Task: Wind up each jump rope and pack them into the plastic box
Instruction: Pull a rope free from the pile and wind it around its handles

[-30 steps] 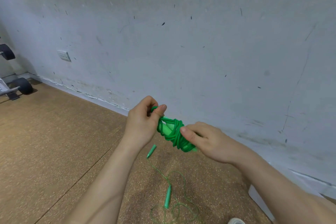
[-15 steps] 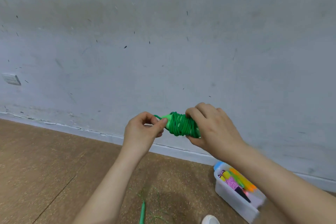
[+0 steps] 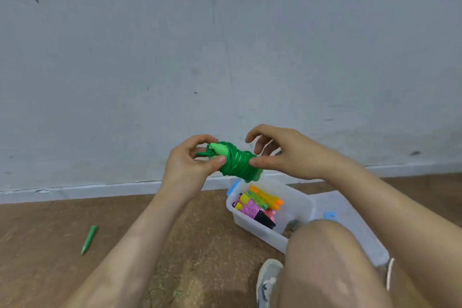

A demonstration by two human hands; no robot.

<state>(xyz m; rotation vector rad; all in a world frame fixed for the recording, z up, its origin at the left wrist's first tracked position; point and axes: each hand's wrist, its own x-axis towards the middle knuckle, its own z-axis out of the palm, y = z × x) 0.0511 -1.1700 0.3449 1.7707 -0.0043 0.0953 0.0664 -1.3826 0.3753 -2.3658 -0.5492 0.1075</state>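
Pinching green rope bundle [image 3: 236, 164]: left hand [image 3: 186, 170] | right hand [image 3: 292, 155]: fingers spread, thumb touching it

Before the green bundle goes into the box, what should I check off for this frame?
1. Green jump rope wound into a bundle: ok.
2. Left hand grips its end: ok.
3. Right hand grips it: not ok, only the thumb touches.
4. Rope end tucked in: cannot tell.
5. Plastic box open: ok.
6. Floor cleared: not ok, a green handle lies there.
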